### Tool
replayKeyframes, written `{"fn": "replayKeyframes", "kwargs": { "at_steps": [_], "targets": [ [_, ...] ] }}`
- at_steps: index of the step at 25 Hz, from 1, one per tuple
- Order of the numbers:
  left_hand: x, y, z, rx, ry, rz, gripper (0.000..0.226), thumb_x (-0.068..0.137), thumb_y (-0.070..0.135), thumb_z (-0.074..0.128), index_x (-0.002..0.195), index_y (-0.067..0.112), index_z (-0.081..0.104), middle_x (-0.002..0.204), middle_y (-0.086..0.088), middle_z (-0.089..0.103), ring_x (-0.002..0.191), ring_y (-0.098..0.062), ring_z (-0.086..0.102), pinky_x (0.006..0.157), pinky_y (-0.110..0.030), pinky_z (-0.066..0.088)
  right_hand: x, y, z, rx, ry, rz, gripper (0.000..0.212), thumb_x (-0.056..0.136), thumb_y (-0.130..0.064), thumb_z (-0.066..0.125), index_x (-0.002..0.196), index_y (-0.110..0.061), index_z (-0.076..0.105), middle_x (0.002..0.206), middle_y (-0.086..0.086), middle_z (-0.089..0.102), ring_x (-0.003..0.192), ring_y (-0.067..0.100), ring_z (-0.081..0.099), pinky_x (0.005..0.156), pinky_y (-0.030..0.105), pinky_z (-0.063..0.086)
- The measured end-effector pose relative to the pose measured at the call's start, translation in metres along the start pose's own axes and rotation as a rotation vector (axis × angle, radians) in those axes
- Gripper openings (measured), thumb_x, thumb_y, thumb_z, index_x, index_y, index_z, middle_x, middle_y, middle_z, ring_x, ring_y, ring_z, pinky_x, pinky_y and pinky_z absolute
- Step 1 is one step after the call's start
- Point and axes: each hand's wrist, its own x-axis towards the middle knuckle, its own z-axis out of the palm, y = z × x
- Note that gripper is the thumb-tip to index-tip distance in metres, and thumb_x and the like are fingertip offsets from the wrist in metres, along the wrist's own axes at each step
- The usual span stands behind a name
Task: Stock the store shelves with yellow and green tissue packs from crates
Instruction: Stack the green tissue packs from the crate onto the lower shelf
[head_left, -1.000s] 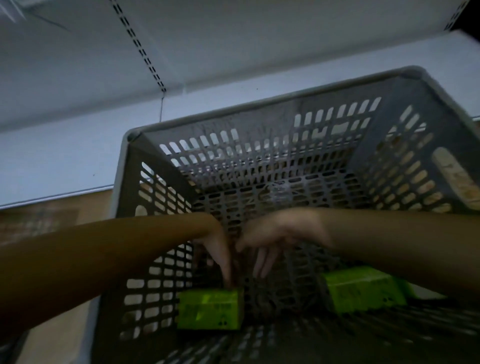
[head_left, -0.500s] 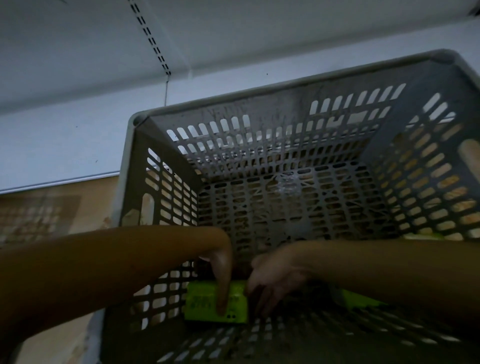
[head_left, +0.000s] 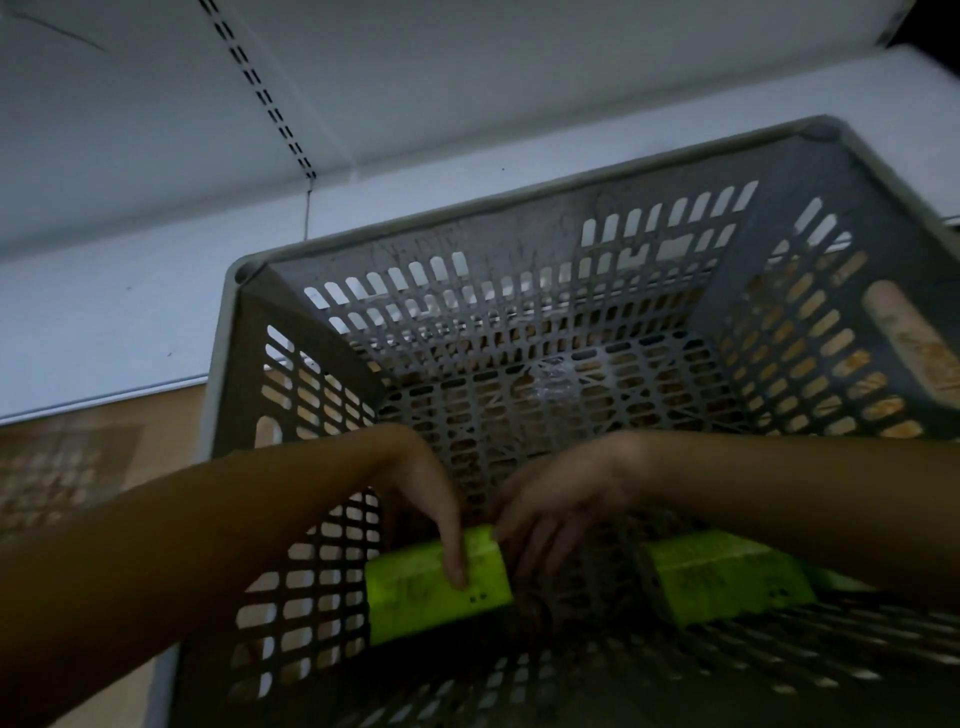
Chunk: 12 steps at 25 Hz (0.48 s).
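A grey slotted crate (head_left: 524, 241) fills the view, and both my arms reach down into it. Two bright green tissue packs lie low against its near wall. My left hand (head_left: 431, 499) grips the left green pack (head_left: 410, 597), with fingers curled over its top and front face. My right hand (head_left: 561, 499) is just to the right of that pack, its fingers fairly straight and touching the pack's right end. The second green pack (head_left: 727, 582) lies under my right forearm, untouched and partly hidden by it.
A white store shelf (head_left: 156, 291) runs behind the crate, with a slotted upright rail (head_left: 260, 93) in the back panel above it. Tan floor (head_left: 78, 467) shows at the left. The light is dim.
My left hand came down from above the left pack and closed over it. My right hand moved left to the pack's end. The pack now sits slightly tilted.
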Motion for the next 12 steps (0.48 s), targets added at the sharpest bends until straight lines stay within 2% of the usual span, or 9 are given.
{"fn": "replayKeyframes", "kwargs": {
  "at_steps": [1, 3, 5, 6, 8, 10, 12],
  "targets": [
    [-0.006, 0.000, -0.004, -0.055, -0.047, 0.084, 0.082, 0.061, 0.032, 0.084, 0.136, 0.017, 0.054, 0.134, -0.007, 0.060, 0.126, -0.029, 0.055, 0.105, -0.049, 0.044, -0.009, -0.002, -0.009, -0.017, 0.071, -0.058, 0.032, 0.098, -0.029, 0.054, 0.125, -0.013, 0.054, 0.109, 0.010, 0.067, 0.100, 0.024, 0.066, 0.081, 0.036, 0.056],
    [-0.025, 0.003, -0.010, -0.278, -0.068, 0.308, 0.075, 0.057, 0.028, 0.091, 0.126, 0.021, 0.062, 0.128, -0.005, 0.064, 0.124, -0.027, 0.055, 0.109, -0.053, 0.037, -0.029, -0.010, -0.028, 0.001, 0.200, -0.210, 0.042, 0.091, -0.047, 0.056, 0.125, -0.023, 0.059, 0.123, 0.005, 0.065, 0.110, 0.024, 0.062, 0.096, 0.045, 0.051],
    [-0.038, 0.004, -0.020, -0.520, -0.034, 0.592, 0.067, 0.049, 0.034, 0.093, 0.111, 0.022, 0.074, 0.117, -0.003, 0.070, 0.114, -0.022, 0.063, 0.106, -0.048, 0.042, -0.051, -0.018, -0.046, 0.151, 0.202, -0.377, 0.049, 0.081, -0.058, 0.055, 0.118, -0.027, 0.065, 0.122, 0.000, 0.068, 0.114, 0.021, 0.062, 0.106, 0.048, 0.043],
    [-0.044, 0.005, -0.022, -0.598, -0.030, 0.722, 0.065, 0.051, 0.038, 0.092, 0.112, 0.022, 0.074, 0.119, -0.002, 0.070, 0.113, -0.020, 0.064, 0.103, -0.044, 0.045, -0.063, -0.021, -0.054, 0.206, 0.181, -0.447, 0.054, 0.078, -0.060, 0.056, 0.120, -0.028, 0.064, 0.124, -0.001, 0.067, 0.118, 0.020, 0.060, 0.107, 0.048, 0.042],
    [-0.048, 0.006, -0.027, -0.709, -0.015, 0.925, 0.071, 0.057, 0.041, 0.089, 0.121, 0.021, 0.068, 0.129, -0.005, 0.064, 0.120, -0.022, 0.060, 0.106, -0.045, 0.042, -0.083, -0.025, -0.069, 0.234, 0.191, -0.563, 0.064, 0.075, -0.056, 0.063, 0.131, -0.028, 0.056, 0.132, -0.001, 0.062, 0.126, 0.020, 0.055, 0.106, 0.051, 0.042],
    [-0.052, 0.008, -0.033, -0.817, 0.017, 1.028, 0.076, 0.058, 0.042, 0.089, 0.127, 0.019, 0.064, 0.135, -0.010, 0.060, 0.123, -0.028, 0.057, 0.107, -0.056, 0.038, -0.098, -0.027, -0.079, 0.225, 0.239, -0.644, 0.073, 0.070, -0.044, 0.078, 0.135, -0.024, 0.051, 0.133, 0.000, 0.060, 0.127, 0.021, 0.053, 0.102, 0.054, 0.045],
    [-0.057, 0.011, -0.034, -0.789, -0.041, 1.091, 0.071, 0.071, 0.048, 0.079, 0.133, 0.022, 0.059, 0.140, -0.013, 0.055, 0.126, -0.037, 0.053, 0.098, -0.066, 0.041, -0.104, -0.033, -0.081, 0.187, 0.321, -0.665, 0.066, 0.069, -0.033, 0.083, 0.129, -0.025, 0.055, 0.128, 0.000, 0.062, 0.124, 0.022, 0.056, 0.100, 0.053, 0.047]
  ]
}}
